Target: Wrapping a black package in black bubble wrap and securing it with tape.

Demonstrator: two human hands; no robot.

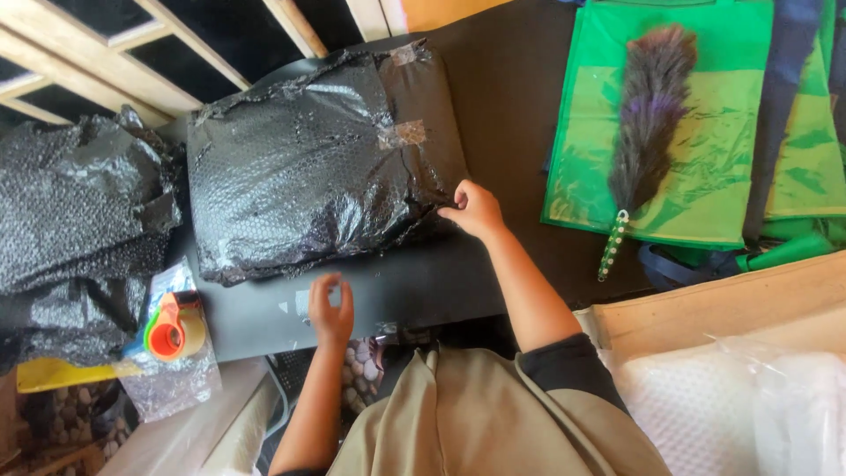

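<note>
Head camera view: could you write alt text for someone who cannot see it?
A person's right hand pinches the edge of a parcel wrapped in black bubble wrap on a dark table, while the left hand hovers open near its front edge. A tape dispenser lies left; a feather duster rests on green bags right.

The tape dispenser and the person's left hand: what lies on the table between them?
In the head view, only bare dark table top lies between the tape dispenser and the left hand.
</note>
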